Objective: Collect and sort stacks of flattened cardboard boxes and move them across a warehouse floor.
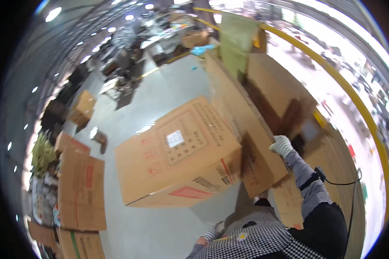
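My right hand, in a pale knitted glove, grips the upper edge of a flattened cardboard box that stands on edge to my right. Low in front of my checked apron hangs my left hand, also gloved; its fingers are too blurred and hidden to read. It touches no box that I can see. Ahead of me a big closed carton sits on the grey floor, with a white label on top and red and black printing. The held cardboard stands close along its right side.
More flattened cardboard leans against a yellow railing at the right, with a stack of sheets beside me. Cartons line the left. A green cloth hangs from the railing. A black cable runs from my right sleeve.
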The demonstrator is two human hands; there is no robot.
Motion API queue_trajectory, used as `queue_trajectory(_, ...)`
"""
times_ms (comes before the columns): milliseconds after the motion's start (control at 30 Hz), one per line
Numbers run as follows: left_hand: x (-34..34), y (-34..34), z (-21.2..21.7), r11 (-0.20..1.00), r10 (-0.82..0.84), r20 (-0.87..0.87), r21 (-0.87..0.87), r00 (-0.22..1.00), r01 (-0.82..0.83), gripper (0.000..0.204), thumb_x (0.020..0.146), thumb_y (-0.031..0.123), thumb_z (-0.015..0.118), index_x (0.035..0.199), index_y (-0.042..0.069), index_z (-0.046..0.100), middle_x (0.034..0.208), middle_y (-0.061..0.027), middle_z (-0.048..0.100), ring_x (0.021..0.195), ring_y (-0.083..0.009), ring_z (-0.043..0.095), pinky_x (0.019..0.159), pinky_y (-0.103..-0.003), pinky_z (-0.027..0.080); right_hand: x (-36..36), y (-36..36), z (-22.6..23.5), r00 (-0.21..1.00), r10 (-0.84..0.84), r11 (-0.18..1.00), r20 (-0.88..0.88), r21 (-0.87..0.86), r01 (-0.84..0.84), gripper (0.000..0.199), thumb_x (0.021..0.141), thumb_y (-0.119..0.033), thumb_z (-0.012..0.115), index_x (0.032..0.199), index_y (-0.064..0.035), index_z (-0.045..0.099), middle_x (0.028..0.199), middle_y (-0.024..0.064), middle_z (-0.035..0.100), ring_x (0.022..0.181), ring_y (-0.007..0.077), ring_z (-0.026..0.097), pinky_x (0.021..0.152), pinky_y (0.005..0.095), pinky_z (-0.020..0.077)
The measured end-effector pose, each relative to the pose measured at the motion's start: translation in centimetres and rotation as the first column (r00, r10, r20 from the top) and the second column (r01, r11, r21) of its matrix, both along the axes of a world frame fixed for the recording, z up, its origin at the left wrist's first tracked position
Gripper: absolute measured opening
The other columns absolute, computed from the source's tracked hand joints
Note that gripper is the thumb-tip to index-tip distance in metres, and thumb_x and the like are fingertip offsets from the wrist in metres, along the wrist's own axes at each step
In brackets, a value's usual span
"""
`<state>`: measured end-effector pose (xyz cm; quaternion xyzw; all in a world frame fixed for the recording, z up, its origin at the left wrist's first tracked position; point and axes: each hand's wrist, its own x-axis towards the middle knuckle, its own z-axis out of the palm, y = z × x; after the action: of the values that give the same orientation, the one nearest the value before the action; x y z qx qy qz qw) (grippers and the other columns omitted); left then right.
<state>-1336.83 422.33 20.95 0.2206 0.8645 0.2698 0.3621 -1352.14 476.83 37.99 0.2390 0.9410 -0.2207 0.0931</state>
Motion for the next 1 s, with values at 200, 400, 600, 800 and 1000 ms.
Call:
queue_trajectory(200,-5.7,0.1,4.1,0.966,-0.208,-0.199,0.109,0.957,0.233,0.053,0.087,0.025,0.067,0.136,0.011,0.053,0.131,-0.0228,0.057,0.118,-0.0402,0.054,0.104,-0.046,0.042,20.1,-8.3,-0.2,0.987,-0.153,0.988,0.039,-0.027,0.154,0.045,0.072,-0.028,0.069,0.112,-0.0055,0.065,0.094,0.0196,0.071,0.091,0.0369,0.068,0.080,0.0454,0.0543)
queue_trajectory(400,-7.1,11.7,10.7,0.871,-0.275,-0.599,0.176,0.752,0.459,0.067,0.073,0.018,0.074,0.135,0.005,0.051,0.138,-0.0189,0.051,0.131,-0.0390,0.043,0.111,-0.051,0.032,44.5,-11.9,-3.5,0.894,-0.361,0.927,0.265,0.001,0.374,0.036,0.078,-0.022,0.068,0.111,-0.0100,0.064,0.095,0.0152,0.071,0.091,0.0351,0.069,0.078,0.0463,0.0543)
queue_trajectory(600,-1.1,23.3,19.9,0.596,-0.312,-0.887,0.096,0.340,0.798,0.102,0.062,0.023,0.082,0.149,0.009,0.032,0.155,-0.0195,0.027,0.143,-0.0420,0.023,0.116,-0.058,0.023,69.9,-16.2,2.2,0.636,-0.660,0.750,0.399,0.309,0.585,0.029,0.081,-0.016,0.067,0.110,-0.0178,0.066,0.098,0.0091,0.071,0.097,0.0289,0.068,0.081,0.0426,0.0535)
queue_trajectory(800,9.0,31.1,18.2,0.341,-0.821,-0.566,-0.591,-0.075,0.731,0.120,0.055,0.041,0.087,0.151,0.006,0.025,0.152,-0.0215,0.032,0.143,-0.0364,0.026,0.120,-0.054,0.005,86.6,-21.9,3.7,0.326,-0.758,0.611,0.565,0.437,0.660,0.057,0.073,-0.021,0.075,0.127,-0.0190,0.056,0.130,0.0101,0.058,0.126,0.0302,0.050,0.102,0.0544,0.0360)
queue_trajectory(1000,21.9,35.7,10.4,0.160,-0.810,-0.586,-0.251,-0.018,0.955,0.047,0.051,0.035,0.087,0.089,0.017,0.068,0.087,-0.0042,0.066,0.087,-0.0273,0.062,0.087,-0.042,0.046,88.8,-22.5,-1.9,0.565,-0.688,0.697,0.456,0.197,0.689,0.049,0.074,-0.021,0.075,0.121,-0.0144,0.063,0.121,0.0072,0.065,0.118,0.0266,0.059,0.096,0.0460,0.0464)
